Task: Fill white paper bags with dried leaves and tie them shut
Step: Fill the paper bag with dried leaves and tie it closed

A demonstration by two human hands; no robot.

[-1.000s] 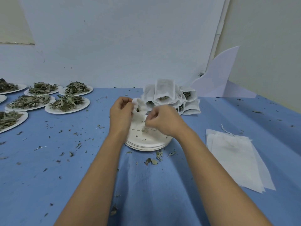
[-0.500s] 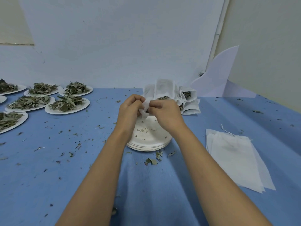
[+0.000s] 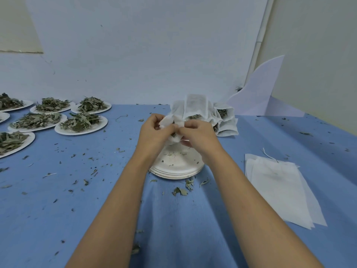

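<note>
The small white paper bag (image 3: 167, 121), soft and crumpled like thin fibre paper, is held up in the middle of the scene, just above the stack of round white paper plates (image 3: 174, 168). The left hand (image 3: 154, 133) pinches its gathered neck and the right hand (image 3: 200, 135) pinches the same bunch from the other side, fingertips meeting. The drawstring is probably between them, though it is too fine to make out.

To close it well, the neck should be held bunched tight below the knot and the cord drawn evenly. A sharp tug would likely tear paper this thin. Working over the plates lets brittle crumbs fall there rather than on the blue cloth-covered table (image 3: 92, 200), which is already littered with flakes.

Just beyond lies a heap of filled white bags (image 3: 196, 105), puffy and creased. Near right lies a flat pile of empty white bags (image 3: 278, 188). Far left, white plates heaped with curled grey-green dried leaves (image 3: 81, 123) wait.
</note>
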